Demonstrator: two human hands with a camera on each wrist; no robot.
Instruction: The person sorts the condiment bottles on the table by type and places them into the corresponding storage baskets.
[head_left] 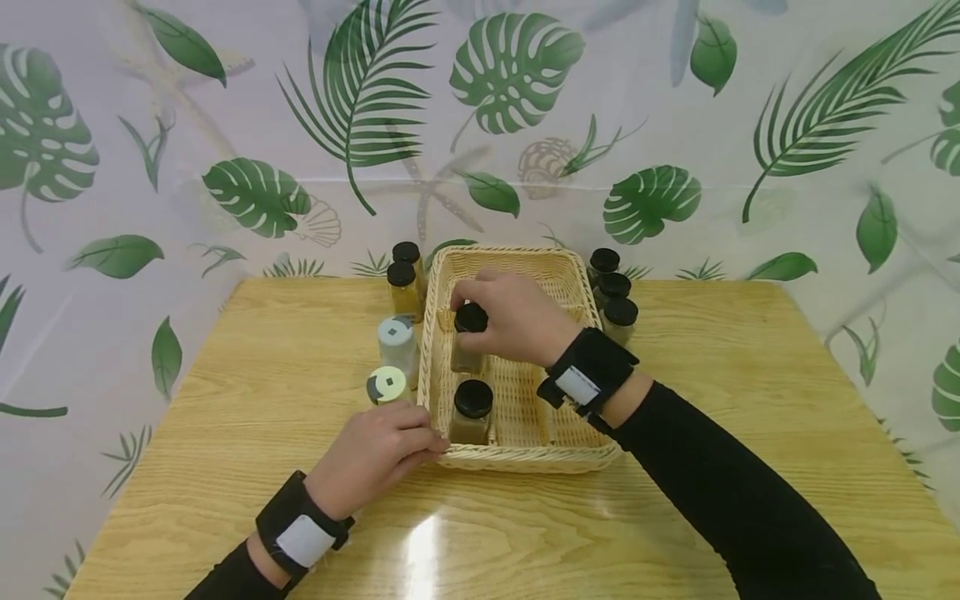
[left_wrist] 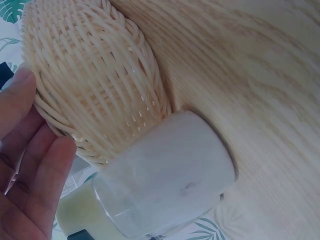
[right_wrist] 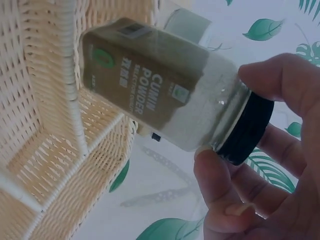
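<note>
Right hand (head_left: 517,317) pinches cumin jar (right_wrist: 160,90) (lid (right_wrist: 247,127) between thumb and fingers (right_wrist: 212,175)); left hand (head_left: 382,450) grips basket (head_left: 525,457)

1 head-high, 2 wrist-close views of basket (head_left: 525,457)

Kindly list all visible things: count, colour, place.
Basket: one, tan, on table
Cumin jar: one, brownish, black lid, in right hand
Front jar: one, brownish, black lid, inside basket
Amber jars: two, black lids, left of basket
Pale jars: two, bluish, yellow lids, same side
Right jars: three, black lids, right of basket
Table: one, yellowish wood, beneath basket
Backdrop: one, white, green leaves, behind table
Wristbands: two, black, both wrists
Sleeves: two, black, both arms
Left hand: one, on basket corner
Right hand: one, on cumin jar
</note>
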